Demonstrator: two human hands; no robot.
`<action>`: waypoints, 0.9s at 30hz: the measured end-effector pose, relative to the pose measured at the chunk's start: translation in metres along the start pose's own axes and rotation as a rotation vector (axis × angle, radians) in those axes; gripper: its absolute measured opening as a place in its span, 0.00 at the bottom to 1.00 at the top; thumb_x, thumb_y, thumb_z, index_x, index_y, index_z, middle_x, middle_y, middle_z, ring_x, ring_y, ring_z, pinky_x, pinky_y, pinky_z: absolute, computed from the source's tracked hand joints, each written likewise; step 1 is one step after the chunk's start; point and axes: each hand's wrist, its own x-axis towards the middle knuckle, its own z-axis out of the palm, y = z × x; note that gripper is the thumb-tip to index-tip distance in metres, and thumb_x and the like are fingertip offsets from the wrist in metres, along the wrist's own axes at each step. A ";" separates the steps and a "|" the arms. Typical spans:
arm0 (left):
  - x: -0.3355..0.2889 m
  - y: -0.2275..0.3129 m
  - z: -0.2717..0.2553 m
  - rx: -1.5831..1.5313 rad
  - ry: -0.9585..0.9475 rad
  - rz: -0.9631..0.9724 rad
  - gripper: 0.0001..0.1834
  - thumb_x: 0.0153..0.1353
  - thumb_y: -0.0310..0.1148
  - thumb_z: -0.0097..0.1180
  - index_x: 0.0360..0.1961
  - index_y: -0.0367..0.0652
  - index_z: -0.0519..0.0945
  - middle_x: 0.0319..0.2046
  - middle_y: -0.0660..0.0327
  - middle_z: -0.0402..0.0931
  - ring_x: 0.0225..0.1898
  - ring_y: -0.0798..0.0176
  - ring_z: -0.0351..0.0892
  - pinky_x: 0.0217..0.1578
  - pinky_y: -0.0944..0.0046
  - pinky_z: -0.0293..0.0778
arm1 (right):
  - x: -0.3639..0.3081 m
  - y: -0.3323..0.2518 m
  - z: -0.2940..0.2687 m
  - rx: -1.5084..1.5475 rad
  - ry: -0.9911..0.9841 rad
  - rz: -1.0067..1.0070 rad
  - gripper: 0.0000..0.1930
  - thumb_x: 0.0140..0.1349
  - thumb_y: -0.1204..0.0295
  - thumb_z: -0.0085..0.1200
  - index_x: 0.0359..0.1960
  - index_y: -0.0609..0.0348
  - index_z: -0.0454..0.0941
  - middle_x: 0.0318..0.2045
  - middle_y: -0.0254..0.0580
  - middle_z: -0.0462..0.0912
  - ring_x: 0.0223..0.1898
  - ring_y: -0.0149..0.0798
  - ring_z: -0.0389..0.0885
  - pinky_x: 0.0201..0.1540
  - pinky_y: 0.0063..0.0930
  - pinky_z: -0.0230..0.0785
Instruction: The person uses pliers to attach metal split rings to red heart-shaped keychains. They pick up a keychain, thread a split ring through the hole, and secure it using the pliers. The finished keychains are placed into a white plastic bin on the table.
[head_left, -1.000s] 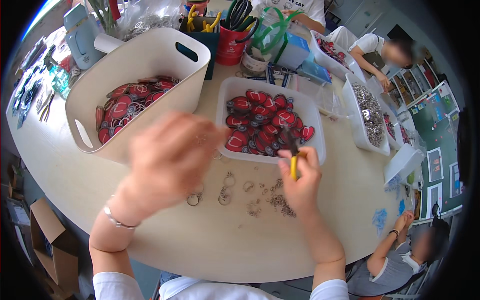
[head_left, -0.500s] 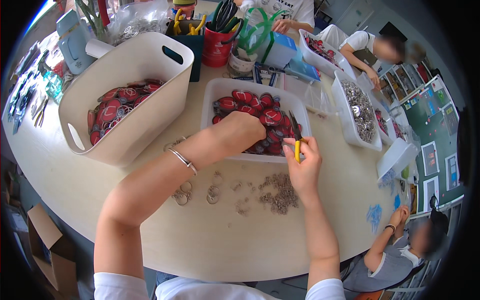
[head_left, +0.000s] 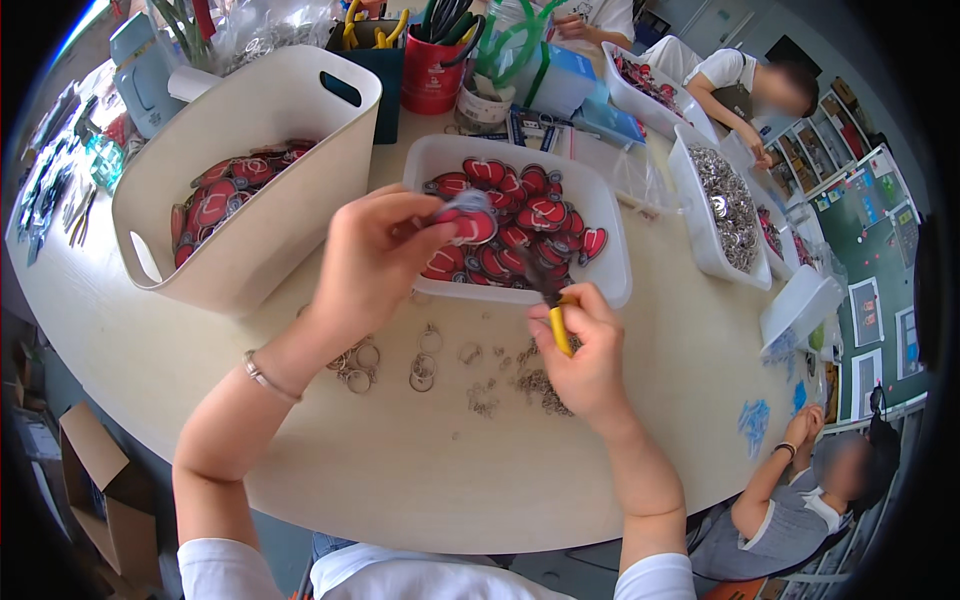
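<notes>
Two hands over tabletop centre. Left hand (head_left: 375, 262) pinches a red charm (head_left: 468, 222) above the white tray (head_left: 612, 262); right hand (head_left: 585, 352) clenched on yellow-handled pliers (head_left: 550, 300). Risk: charm slipping back into tray; loose rings (head_left: 425, 370) scattering toward near edge.

A craft workshop: shared round table (head_left: 660, 420), bins of red badges (head_left: 520, 215), tool cups (head_left: 432, 60).

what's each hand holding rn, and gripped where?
Left hand: one red badge, pinched at its left edge. Right hand: yellow-handled pliers, gripped by the handles, jaws pointing toward the badge.
</notes>
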 end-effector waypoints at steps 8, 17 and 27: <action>-0.041 0.023 -0.019 -0.680 0.094 -0.279 0.19 0.58 0.20 0.56 0.50 0.40 0.68 0.35 0.60 0.77 0.32 0.66 0.82 0.33 0.68 0.81 | -0.012 0.003 0.033 -0.426 -0.048 -0.274 0.09 0.36 0.84 0.59 0.22 0.64 0.75 0.31 0.41 0.72 0.31 0.42 0.76 0.27 0.33 0.70; -0.060 0.018 -0.020 -0.705 0.034 -0.319 0.13 0.61 0.28 0.57 0.42 0.41 0.67 0.33 0.59 0.77 0.31 0.67 0.81 0.29 0.70 0.78 | -0.013 0.012 0.040 -0.501 -0.120 -0.297 0.09 0.37 0.84 0.57 0.26 0.64 0.77 0.33 0.41 0.73 0.35 0.44 0.76 0.31 0.36 0.70; -0.061 0.010 -0.017 -0.615 0.043 -0.307 0.14 0.62 0.31 0.57 0.44 0.41 0.67 0.33 0.62 0.76 0.28 0.72 0.78 0.25 0.74 0.73 | -0.007 0.015 0.046 -0.507 -0.089 -0.341 0.11 0.36 0.86 0.60 0.25 0.67 0.75 0.35 0.45 0.74 0.36 0.48 0.76 0.34 0.39 0.69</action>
